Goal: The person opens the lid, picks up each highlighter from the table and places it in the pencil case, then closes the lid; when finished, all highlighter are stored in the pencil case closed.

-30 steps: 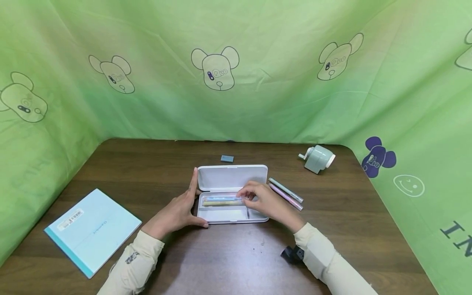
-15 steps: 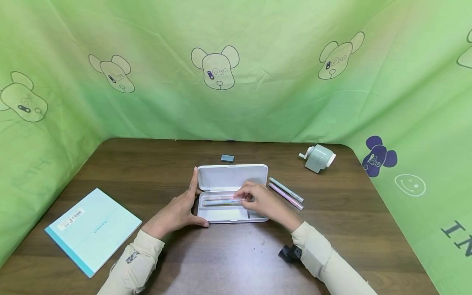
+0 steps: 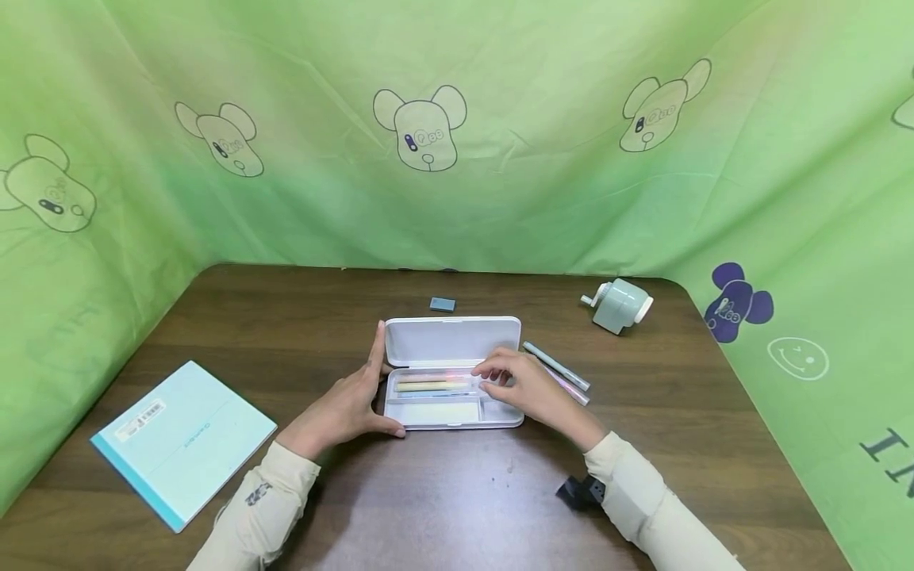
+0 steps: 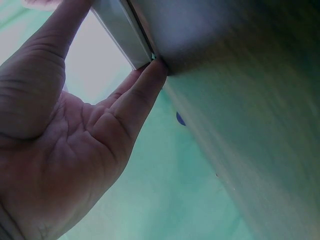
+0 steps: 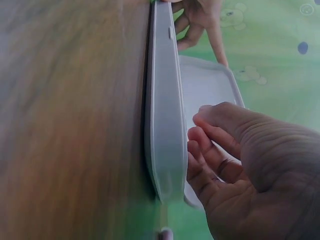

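Head view shows me one slim yellow pen (image 3: 432, 386) inside the white rectangular hinged case (image 3: 443, 341), lengthwise left to right, its end toward the nearer right hand (image 3: 527, 388); that grip is apart, seemingly unfilled. Left hand (image 3: 348, 408) holds the case's left end.

pink pen (image 3: 574, 392) part-hidden, sleeves (image 3: 266, 500) cut off
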The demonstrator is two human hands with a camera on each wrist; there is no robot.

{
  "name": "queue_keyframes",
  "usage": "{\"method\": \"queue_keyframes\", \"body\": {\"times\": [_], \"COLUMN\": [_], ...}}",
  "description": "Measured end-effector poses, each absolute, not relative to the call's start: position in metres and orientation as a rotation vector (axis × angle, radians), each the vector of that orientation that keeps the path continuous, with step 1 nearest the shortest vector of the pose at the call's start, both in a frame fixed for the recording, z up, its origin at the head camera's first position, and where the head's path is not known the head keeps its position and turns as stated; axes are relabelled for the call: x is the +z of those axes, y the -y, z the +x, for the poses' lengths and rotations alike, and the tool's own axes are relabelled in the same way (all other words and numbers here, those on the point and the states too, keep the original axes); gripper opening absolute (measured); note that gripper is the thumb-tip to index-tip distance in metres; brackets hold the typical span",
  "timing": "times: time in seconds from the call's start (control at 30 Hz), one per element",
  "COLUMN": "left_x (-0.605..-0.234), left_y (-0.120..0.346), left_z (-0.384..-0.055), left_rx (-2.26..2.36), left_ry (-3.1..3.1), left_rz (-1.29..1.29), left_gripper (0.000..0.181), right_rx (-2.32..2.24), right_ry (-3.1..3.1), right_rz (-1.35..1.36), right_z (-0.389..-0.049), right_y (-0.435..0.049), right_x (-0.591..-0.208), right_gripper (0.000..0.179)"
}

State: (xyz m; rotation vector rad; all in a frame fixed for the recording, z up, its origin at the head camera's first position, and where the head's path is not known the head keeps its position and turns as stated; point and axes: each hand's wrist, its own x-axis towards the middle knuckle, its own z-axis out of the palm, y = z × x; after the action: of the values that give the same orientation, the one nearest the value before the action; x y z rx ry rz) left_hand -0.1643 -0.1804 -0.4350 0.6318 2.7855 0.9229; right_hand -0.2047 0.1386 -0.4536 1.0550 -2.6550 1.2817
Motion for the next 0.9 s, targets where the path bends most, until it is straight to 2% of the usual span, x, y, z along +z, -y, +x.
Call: {"method": "queue_keyframes", "body": {"times": [0.53, 0.9], "left_x": [-0.434, -0.433], "left_y": [0.18, 0.179], "left_z": [-0.165, -0.163], "left_rx": [0.921, 0.907], "left_ry": [-2.787, -2.798], "left_rz": [0.639, 0.645], "left_gripper": [0.163, 0.164], "right_rx": [1.147, 1.089], "right_ry": [2.625, 2.719], "right_rz": [0.801, 0.659], "right_z": [-0.189, -0.195], "right_y": [-0.216, -0.253], "right_x": [-0.451, -0.444], "right_gripper": [0.014, 0.017]}}
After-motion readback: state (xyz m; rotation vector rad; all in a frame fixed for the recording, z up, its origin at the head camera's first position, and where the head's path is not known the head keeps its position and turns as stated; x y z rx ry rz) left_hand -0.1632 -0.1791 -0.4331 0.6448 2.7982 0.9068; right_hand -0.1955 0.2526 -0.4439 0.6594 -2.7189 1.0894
